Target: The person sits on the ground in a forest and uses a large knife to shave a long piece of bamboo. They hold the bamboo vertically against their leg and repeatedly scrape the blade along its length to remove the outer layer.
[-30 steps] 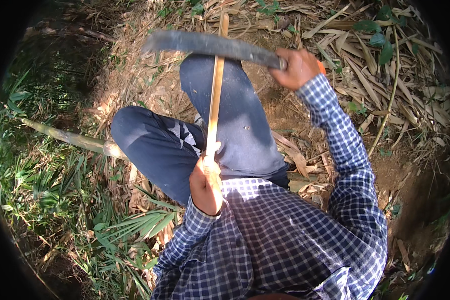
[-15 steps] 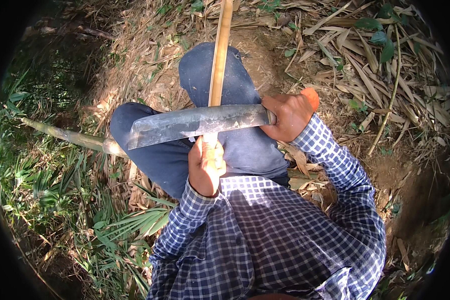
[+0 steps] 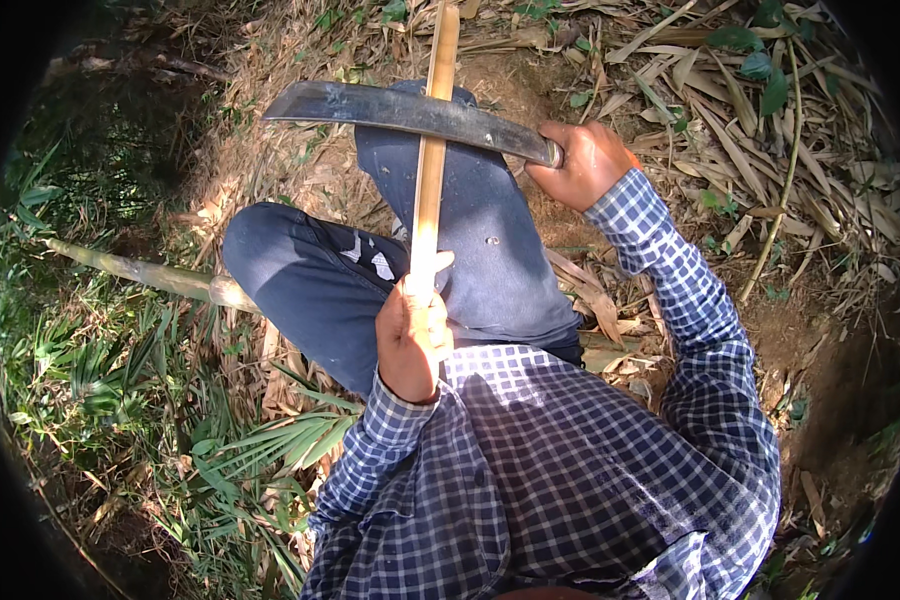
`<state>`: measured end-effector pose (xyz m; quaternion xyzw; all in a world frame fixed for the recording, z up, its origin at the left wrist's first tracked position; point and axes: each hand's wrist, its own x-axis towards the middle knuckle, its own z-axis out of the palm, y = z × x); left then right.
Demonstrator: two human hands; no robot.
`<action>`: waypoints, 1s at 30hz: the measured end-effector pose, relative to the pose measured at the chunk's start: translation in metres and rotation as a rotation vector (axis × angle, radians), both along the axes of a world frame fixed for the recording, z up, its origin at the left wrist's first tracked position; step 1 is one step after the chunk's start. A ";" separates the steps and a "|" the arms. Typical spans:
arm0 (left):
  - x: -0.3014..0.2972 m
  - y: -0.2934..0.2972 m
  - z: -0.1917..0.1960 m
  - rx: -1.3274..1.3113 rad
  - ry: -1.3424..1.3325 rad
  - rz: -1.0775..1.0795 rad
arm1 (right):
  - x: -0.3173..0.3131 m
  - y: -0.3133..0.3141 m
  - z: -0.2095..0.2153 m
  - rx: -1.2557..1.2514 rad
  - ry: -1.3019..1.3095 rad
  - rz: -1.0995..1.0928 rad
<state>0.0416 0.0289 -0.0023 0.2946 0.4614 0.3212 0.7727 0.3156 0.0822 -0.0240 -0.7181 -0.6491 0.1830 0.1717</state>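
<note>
A pale split bamboo strip [image 3: 429, 200] runs lengthwise away from my body over my raised leg. My left hand [image 3: 410, 335] is closed around its near end, close to my shirt. In my right hand [image 3: 585, 165] is the handle of a machete, mostly covered by my fingers. The machete's long dark blade [image 3: 400, 112] lies crosswise over the far part of the strip, its broad tip out to the left. Whether the edge presses into the strip, I cannot tell.
My legs in dark trousers [image 3: 305, 280] are bent under the work. A thick bamboo pole [image 3: 135, 268] lies at the left beside green plants [image 3: 90, 370]. Dry leaves [image 3: 750, 130] litter the ground at the right, with a thin stem [image 3: 785, 190] among them.
My right hand and the machete have moved away from my body along the strip, and the blade has tilted. My left hand has stayed nearly in place.
</note>
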 end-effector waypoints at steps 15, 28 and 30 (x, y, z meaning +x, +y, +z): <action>-0.011 -0.022 -0.002 0.072 0.123 -0.054 | 0.011 0.010 -0.001 -0.078 -0.043 0.068; -0.010 -0.022 0.003 0.163 0.165 -0.109 | 0.016 0.027 -0.005 -0.048 -0.038 0.027; -0.010 -0.025 -0.002 0.159 0.141 -0.080 | 0.009 0.016 -0.003 -0.040 -0.012 0.107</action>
